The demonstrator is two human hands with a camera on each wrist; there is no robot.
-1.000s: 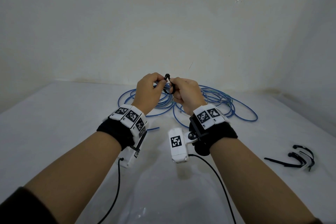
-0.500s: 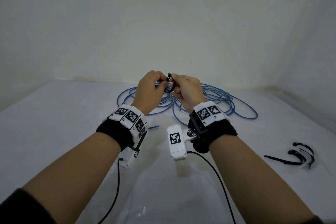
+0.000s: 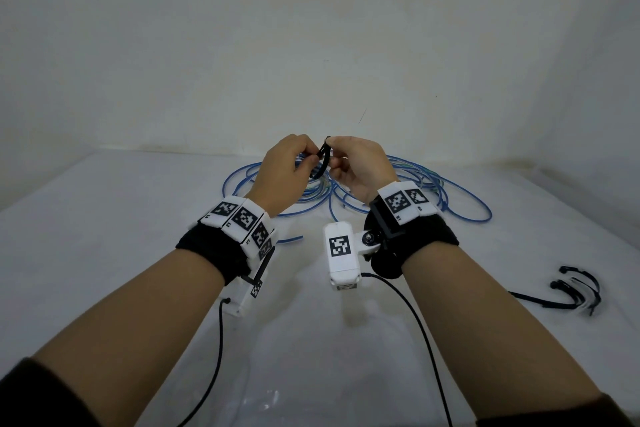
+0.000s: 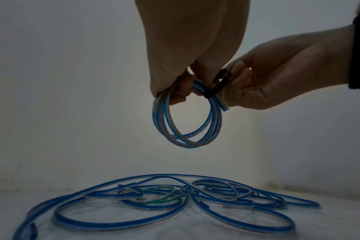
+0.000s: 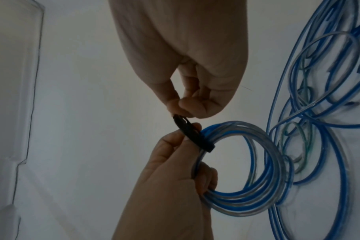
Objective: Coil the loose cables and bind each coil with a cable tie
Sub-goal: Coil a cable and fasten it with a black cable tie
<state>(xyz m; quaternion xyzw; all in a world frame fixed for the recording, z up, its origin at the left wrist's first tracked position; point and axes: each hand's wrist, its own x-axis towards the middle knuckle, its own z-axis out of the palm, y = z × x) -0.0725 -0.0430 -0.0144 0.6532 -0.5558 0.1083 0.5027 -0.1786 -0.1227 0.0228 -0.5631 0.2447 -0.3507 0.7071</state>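
Above table [image 3: 104,253], hands raised slightly, cable tie [image 4: 217,87] still pinched

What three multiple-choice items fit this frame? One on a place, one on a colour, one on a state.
1. Where do the spare cable ties lie?
A. On the table, to the person's right
B. Inside the cable pile
C. On the left forearm

2. What colour is the cable tie on the held coil?
A. White
B. Black
C. Green

3. How is the held coil placed?
A. Flat on the table
B. Draped over the right wrist
C. Lifted clear of the table, above the loose cables

Answers:
1. A: the head view shows the dark ties at the right, apart from the pile.
2. B: both wrist views show a black strap around the blue and clear strands.
3. C: the left wrist view shows it hanging from the left hand, while the right hand pinches the tie.
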